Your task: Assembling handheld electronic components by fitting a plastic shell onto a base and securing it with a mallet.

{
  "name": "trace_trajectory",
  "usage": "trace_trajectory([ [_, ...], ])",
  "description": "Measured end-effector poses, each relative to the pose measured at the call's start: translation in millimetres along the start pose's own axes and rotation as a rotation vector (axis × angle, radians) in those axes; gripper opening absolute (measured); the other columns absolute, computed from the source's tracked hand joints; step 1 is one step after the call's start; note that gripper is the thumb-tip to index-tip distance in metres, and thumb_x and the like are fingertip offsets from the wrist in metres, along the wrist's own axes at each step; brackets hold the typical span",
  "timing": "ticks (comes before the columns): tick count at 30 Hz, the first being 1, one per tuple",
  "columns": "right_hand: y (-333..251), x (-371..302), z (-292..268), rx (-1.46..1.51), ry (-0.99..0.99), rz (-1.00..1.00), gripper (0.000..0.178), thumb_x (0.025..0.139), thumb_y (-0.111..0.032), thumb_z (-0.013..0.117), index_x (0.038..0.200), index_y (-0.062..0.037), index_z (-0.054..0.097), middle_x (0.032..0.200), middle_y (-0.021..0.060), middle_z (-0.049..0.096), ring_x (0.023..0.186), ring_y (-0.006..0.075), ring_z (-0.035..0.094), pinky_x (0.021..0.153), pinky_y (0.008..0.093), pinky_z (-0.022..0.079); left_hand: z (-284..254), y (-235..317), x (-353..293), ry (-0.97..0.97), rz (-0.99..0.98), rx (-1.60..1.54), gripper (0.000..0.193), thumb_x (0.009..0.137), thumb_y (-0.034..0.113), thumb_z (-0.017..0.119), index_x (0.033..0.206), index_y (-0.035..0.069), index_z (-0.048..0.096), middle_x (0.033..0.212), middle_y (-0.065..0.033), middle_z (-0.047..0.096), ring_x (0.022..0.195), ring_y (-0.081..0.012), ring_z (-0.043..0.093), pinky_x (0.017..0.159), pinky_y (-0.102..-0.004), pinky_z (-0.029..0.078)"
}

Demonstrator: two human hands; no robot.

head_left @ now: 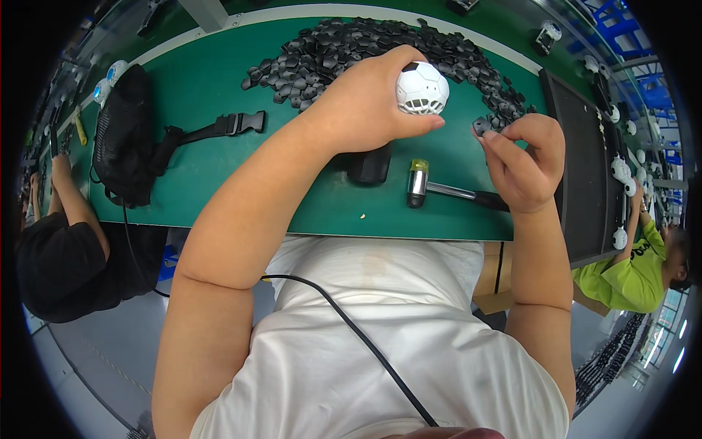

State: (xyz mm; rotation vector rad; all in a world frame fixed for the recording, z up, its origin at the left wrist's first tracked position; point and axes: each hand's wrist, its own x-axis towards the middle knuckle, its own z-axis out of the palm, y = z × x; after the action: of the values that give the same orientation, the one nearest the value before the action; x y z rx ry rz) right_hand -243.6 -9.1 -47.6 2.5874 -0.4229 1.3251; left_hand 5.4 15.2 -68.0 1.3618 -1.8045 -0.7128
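My left hand [373,102] is closed round a small white plastic football shell [424,86], which has a black panel on top and open slots along its lower side. To the right, my right hand [528,161] pinches a small black plastic piece [481,126] between thumb and forefinger, apart from the ball. A heap of similar black pieces [329,55] spreads across the far side of the green table [227,168]. Below the hands lies a mallet [418,183] with a yellow-and-black head and a dark handle. A black block-like object [371,166] sits partly hidden under my left wrist.
A black mesh bag [124,139] with a buckled strap [230,124] lies at the table's left. A dark tray [585,175] runs along the right edge. People work on both sides, one in black [73,256], one in a lime shirt [632,271]. A black cable [351,336] crosses my shirt.
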Motion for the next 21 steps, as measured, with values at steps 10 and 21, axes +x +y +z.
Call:
trace_trajectory([
  [10,-14.9,27.8,5.0,0.444,-0.277,0.543,0.016,0.08,0.006,0.077,0.092,-0.0023,0.07,0.102,0.0068,0.069,0.083,0.019,0.058,0.074,0.0289,0.049,-1.7,7.2,-7.3,-0.09,0.005,0.077,0.056,0.073,0.023,0.09,0.118,0.005,0.062,0.1,-0.0141,0.073,0.083,-0.0292,0.068,0.077,-0.0371,0.054],
  [21,-8.0,18.0,45.0,0.895,-0.137,0.896,0.005,0.087,-0.001,0.075,0.089,-0.0012,0.07,0.104,0.0053,0.067,0.09,0.0167,0.059,0.079,0.0266,0.049,-3.9,10.6,-6.4,-0.126,-0.038,0.089,0.052,0.076,0.028,0.088,0.115,0.004,0.063,0.1,-0.0151,0.073,0.083,-0.0313,0.068,0.077,-0.0385,0.055],
])
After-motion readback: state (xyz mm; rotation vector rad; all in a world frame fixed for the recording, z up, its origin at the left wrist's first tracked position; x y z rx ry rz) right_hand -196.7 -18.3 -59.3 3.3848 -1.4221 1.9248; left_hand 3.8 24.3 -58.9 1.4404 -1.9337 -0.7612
